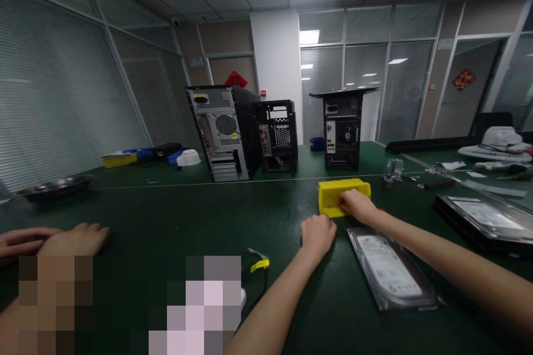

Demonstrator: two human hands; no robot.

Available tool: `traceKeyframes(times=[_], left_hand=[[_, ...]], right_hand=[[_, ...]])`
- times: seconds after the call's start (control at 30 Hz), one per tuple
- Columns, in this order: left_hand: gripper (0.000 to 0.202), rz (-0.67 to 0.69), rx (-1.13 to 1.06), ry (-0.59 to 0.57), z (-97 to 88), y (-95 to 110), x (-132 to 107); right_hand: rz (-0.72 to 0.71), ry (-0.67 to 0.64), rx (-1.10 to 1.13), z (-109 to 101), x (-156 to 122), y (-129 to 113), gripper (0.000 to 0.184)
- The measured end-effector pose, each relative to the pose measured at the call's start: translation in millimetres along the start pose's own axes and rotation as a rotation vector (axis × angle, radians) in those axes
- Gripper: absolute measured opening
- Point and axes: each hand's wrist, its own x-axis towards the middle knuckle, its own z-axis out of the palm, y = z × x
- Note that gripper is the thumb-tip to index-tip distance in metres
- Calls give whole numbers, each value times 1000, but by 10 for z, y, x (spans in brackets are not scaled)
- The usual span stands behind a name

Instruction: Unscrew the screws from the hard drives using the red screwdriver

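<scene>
A yellow plastic parts bin [326, 194] stands on the green table with its open side facing me. My right hand [358, 205] reaches into it with fingers bent and pinched together; whatever they hold is hidden. Small pieces seem to lie along the bin's bottom, too small to name. My left hand [318, 234] rests closed on the table at the bin's near left corner, its fingertips curled out of sight. Below my right forearm lies a hard drive [389, 266] in a clear antistatic bag. A bit of red shows beside my right wrist.
Three computer cases [225, 133] stand at the back. Another person's hands [77, 239] rest at the left, near a dark metal tray [56, 187]. A cable with a yellow tag [260, 265] lies near my left forearm. More drives [485, 219] and tools sit at the right.
</scene>
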Motion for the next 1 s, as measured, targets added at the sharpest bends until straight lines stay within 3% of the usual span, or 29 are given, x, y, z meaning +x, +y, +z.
traceKeyframes(times=[0.2, 0.4, 0.73, 1.0], left_hand=[[35, 6, 5, -17, -11, -3, -10], [36, 22, 23, -1, -20, 5, -21], [34, 34, -20, 22, -10, -17, -23], [36, 209, -60, 57, -13, -11, -27]], right_hand=[[-36, 38, 161, 24, -20, 69, 22], [-45, 45, 389, -94, -108, 100, 26], [-15, -177, 880, -359, -643, 148, 31], [-74, -351, 830, -440, -1031, -38, 26]])
